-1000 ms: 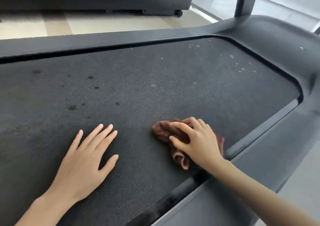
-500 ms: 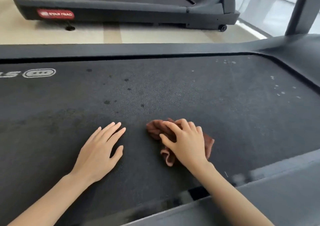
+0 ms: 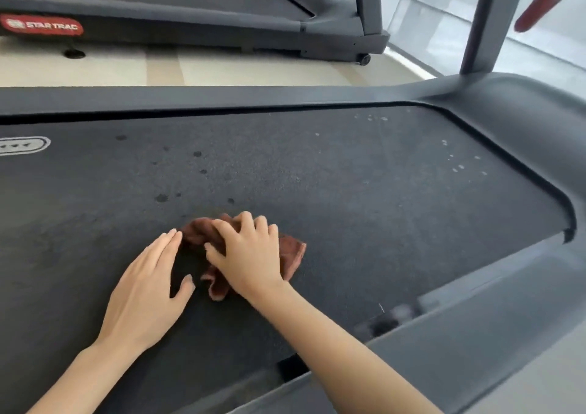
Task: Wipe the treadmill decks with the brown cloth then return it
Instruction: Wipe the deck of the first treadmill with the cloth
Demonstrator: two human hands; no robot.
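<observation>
Both bare forearms in from the bottom edge, converging toward mid-deck. Left hand (image 3: 149,290) flat and palm down on the deck (image 3: 348,207), fingers straight and together, thumb splayed to the right, holding nothing. Right hand (image 3: 250,255) on top of the cloth (image 3: 292,252), fingers curled into the bunched fabric, thumb out to the left, gripping it and pressing it onto the belt

Around these: a second treadmill (image 3: 190,17) across a strip of pale floor (image 3: 222,67), with a red badge (image 3: 41,26) at its left end. Grey post (image 3: 488,20) at top right, and beside it a blurred red thing (image 3: 537,9), not identifiable. Grey rail (image 3: 475,350) along the near side. On the deck, dark spots (image 3: 161,197) just beyond the hands, pale specks (image 3: 459,166) well off to the right

Cloth crumpled on the near middle of the deck, mostly under the right hand, one flap out past the knuckles on the right, one fold below the thumb. Left fingertips at its left edge, touching or just short, hard to tell
</observation>
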